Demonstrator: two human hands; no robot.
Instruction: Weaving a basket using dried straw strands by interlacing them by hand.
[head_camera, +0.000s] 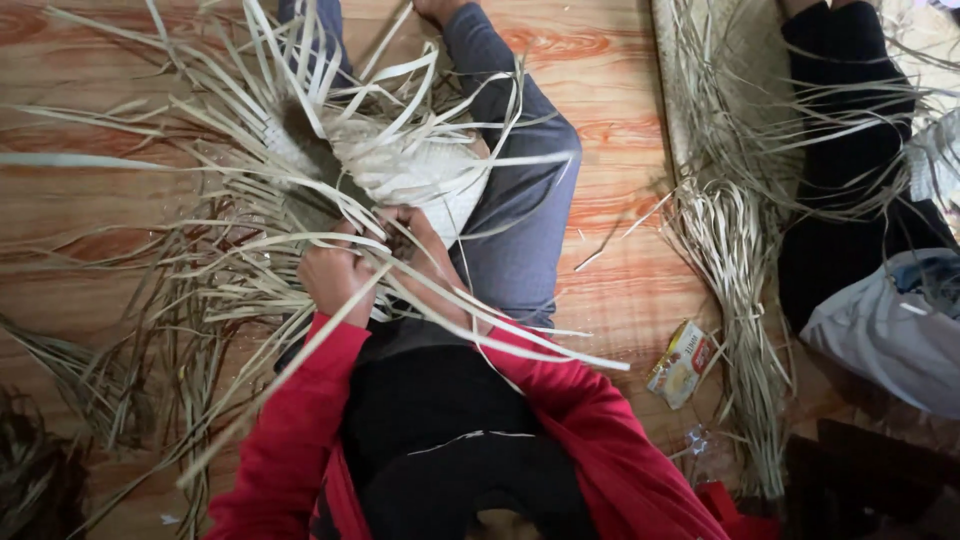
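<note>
A pale woven piece of flat leaf strips (410, 175) rests on my lap, with long loose strips fanning out from it on all sides. My left hand (335, 272) is closed on some strips at its near edge. My right hand (425, 255) sits right beside it, fingers pinching strips at the same edge. Both arms wear red sleeves. Loose strips cross over both hands and partly hide the fingers.
A bundle of dried leaf strips (735, 290) lies on the wooden floor (620, 90) to the right. A small yellow packet (682, 363) lies next to it. Another person in dark clothes (850, 130) sits at the far right, beside a white bag (890, 330).
</note>
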